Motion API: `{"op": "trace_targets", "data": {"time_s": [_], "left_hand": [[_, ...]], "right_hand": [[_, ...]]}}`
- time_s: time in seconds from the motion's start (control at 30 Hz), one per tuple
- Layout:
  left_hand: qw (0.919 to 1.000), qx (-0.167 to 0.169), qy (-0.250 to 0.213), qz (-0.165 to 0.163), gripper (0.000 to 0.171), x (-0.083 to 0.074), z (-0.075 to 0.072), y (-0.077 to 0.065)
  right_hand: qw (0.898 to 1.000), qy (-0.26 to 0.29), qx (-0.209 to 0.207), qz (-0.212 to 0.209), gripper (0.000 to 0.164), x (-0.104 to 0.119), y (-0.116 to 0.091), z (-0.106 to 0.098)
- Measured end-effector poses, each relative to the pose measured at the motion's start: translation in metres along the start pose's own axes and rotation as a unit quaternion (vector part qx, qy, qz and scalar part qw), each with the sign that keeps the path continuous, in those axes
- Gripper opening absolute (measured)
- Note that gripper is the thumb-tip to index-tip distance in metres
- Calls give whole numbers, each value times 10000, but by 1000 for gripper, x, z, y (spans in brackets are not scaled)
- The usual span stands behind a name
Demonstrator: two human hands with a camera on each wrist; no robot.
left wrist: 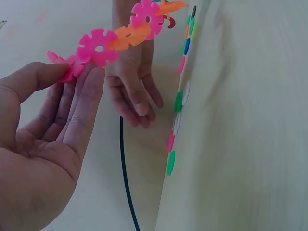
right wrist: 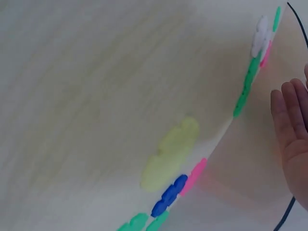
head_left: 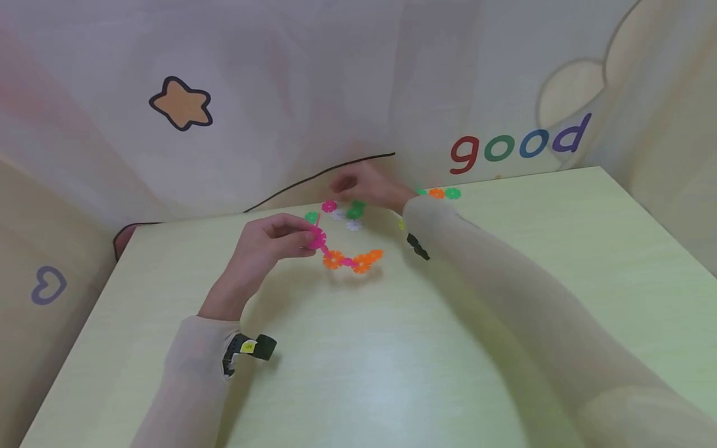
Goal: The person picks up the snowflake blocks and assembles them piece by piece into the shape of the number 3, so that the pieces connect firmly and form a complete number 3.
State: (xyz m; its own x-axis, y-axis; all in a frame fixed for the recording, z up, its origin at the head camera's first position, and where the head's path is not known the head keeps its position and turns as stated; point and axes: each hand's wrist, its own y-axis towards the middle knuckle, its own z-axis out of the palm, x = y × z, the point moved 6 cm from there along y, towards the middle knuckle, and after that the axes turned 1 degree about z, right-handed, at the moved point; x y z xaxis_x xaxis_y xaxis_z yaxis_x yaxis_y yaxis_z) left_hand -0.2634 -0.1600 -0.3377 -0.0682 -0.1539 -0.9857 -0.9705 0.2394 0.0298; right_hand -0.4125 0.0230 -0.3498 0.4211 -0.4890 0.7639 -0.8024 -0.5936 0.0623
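Observation:
My left hand pinches a pink notched plastic disc between thumb and fingertips, above the table. From it runs a chain of interlocked pink and orange snowflake discs, slanting toward the right, with an orange disc near its far end. My right hand hovers over the table's back edge, its fingers loosely bent around nothing. In the right wrist view the right hand's fingers look extended, and no disc touches them. Below that hand lie green discs, a white disc and a pink disc.
Along the back edge of the pale table lie more loose discs, including an orange one and a green one. A yellow disc and a blue disc are beside them. A printed curtain hangs directly behind the table.

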Motion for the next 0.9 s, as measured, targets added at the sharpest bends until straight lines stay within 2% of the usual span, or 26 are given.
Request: {"op": "trace_targets", "data": {"time_s": [0.17,0.33,0.4,0.6,0.73,0.9], "left_hand": [[9999,84,-81,99,23,0,-8,0],[9998,128,-59,105,20,3,-13,0],[9998,121,-87,102,20,5,-14,0],[9998,104,-96,104,20,5,-16,0],[9999,97,-36,82,20,5,-15,-1],[10000,49,76,12,21,5,-15,0]], "right_hand": [[9994,-173,217,-215,27,5,9,14],[9986,-290,421,-143,33,9,20,28],[9977,-420,517,-117,34,10,23,33],[9914,-949,805,-410,31,14,32,49],[9855,-1421,743,-562,27,17,35,54],[9824,-1668,639,-550,22,17,36,58]]}}
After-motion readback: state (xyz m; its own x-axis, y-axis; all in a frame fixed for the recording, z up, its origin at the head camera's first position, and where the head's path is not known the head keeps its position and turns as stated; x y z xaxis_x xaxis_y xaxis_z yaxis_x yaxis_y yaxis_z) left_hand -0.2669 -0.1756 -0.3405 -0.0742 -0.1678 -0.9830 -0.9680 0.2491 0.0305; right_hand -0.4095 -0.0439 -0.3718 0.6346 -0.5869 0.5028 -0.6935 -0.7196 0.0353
